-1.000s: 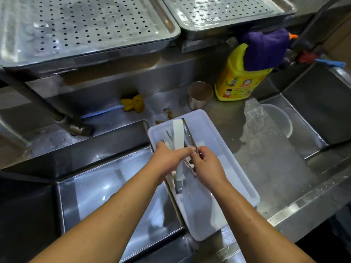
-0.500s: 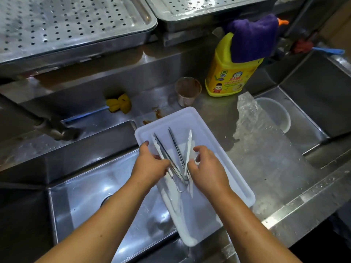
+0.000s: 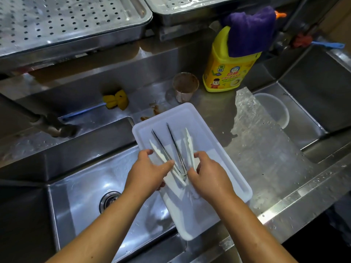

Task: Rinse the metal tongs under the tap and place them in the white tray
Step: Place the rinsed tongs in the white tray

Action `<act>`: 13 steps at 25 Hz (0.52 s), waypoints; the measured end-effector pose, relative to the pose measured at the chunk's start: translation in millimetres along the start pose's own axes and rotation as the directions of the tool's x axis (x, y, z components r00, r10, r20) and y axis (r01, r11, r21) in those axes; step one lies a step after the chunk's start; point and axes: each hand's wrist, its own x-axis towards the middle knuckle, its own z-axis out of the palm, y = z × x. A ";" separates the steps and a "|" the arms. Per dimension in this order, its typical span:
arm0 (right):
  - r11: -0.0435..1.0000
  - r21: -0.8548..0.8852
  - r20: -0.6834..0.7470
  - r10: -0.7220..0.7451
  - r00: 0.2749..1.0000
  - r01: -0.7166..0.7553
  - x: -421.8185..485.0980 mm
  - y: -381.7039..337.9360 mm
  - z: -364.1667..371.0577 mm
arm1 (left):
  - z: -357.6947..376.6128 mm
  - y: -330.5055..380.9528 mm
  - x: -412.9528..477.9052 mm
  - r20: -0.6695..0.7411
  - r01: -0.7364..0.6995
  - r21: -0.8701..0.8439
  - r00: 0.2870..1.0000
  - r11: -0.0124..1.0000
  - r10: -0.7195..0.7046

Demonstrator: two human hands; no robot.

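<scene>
Nearest, at bottom centre: two bare forearms reaching up the frame over the stainless steel sink basin (image 3: 79,202) and meeting above the white rectangular plastic tray (image 3: 224,149). Left hand (image 3: 146,173) with fingers loosely extended, index tip touching the near part of the thin metal tongs (image 3: 171,149); not clearly pinching, more steadying. Right hand (image 3: 207,177) curled, fingertips closing on the white plastic tongs (image 3: 189,147) just right of the metal pair; whether actually gripping, cannot tell.

Inside the tray: metal tongs lying flat, hinge end near the hands at mid-frame, two slim arms splayed in a V pointing toward the upper middle of the frame. Long axis roughly along the tray's length. Hinge between both hands, left hand slightly closer. Judged: placing step all but done; only release and withdrawal left.

Farther, centre top: brown-stained cup (image 3: 185,87), yellow detergent bottle (image 3: 229,65) capped by a purple cloth (image 3: 248,29), perforated steel trays (image 3: 66,21) across the upper frame.
</scene>
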 end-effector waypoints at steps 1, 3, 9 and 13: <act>1.000 -0.030 -0.005 0.004 1.000 -0.004 -3.8 1.4 0.9 | -2.8 -3.8 -0.6 -0.006 0.011 0.087 1.000 0.996 -0.011; 0.998 -0.046 -0.117 -0.037 0.992 0.031 -4.7 -0.9 1.0 | -6.2 -8.6 0.5 -0.032 0.006 0.180 0.999 0.984 0.000; 0.955 -0.275 -0.063 -0.131 0.989 0.109 25.2 -37.2 11.3 | -0.7 -10.1 13.0 -0.076 -0.143 0.334 0.981 0.932 0.177; 0.951 -0.290 -0.071 -0.128 0.989 0.102 28.3 -44.8 16.4 | 1.9 -16.2 20.0 -0.081 -0.155 0.310 0.979 0.938 0.189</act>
